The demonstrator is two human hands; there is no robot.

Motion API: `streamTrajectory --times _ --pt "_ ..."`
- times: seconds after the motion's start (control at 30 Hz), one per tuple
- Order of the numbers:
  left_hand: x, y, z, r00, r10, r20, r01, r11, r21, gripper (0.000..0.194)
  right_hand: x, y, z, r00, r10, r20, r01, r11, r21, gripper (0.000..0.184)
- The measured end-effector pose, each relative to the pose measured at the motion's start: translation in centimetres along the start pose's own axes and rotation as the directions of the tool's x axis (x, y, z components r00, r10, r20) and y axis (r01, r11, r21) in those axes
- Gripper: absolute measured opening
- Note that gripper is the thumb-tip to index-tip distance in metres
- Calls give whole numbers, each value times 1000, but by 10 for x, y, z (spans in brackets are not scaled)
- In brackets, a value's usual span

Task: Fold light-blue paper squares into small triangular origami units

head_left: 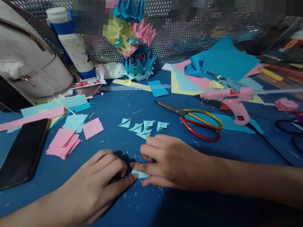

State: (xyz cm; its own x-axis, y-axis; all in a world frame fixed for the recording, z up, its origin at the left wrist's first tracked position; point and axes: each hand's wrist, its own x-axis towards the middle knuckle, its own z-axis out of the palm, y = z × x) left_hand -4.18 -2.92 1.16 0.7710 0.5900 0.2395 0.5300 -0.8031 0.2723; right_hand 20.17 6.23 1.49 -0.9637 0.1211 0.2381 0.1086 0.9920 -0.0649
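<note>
My left hand (98,183) and my right hand (170,162) meet over a small light blue paper piece (141,174) lying on the blue table (135,213). Fingertips of both hands press it flat, and most of it is hidden under them. Just beyond the right hand lie several small folded light blue paper triangles (143,126). Both hands have their fingers curled and pinched on the piece.
A black phone (21,154) and pink paper squares (64,142) lie at left, with a white bag (19,56) behind. Red and yellow scissors (194,121), a pink glue gun (231,100), coloured paper sheets (221,63) and a paper flower stack (138,36) sit further back.
</note>
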Motion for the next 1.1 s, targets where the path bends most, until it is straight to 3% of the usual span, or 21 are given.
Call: streamTrajectory --times 0.17,0.37,0.67,0.87,0.97,1.1 --pt "-2 -1 1 999 -28 17 28 999 -16 38 -10 -3 -17 991 21 136 -17 999 -33 24" --pt "0 -4 4 1000 -2 -3 2 999 -43 37 -19 -5 -30 975 86 204 -75 995 -61 23" --pt "0 -3 8 997 73 9 -73 997 22 37 -4 8 0 998 31 47 -30 999 -15 46" --pt "-1 -4 9 999 53 0 -53 998 28 41 -5 7 6 994 94 49 -100 985 140 30" --pt "-1 -4 10 999 33 -13 -33 999 37 42 -2 5 3 968 233 94 -250 920 301 26" --pt "-2 -5 8 997 19 -81 -15 998 53 44 1 4 -3 902 385 198 -427 713 556 22"
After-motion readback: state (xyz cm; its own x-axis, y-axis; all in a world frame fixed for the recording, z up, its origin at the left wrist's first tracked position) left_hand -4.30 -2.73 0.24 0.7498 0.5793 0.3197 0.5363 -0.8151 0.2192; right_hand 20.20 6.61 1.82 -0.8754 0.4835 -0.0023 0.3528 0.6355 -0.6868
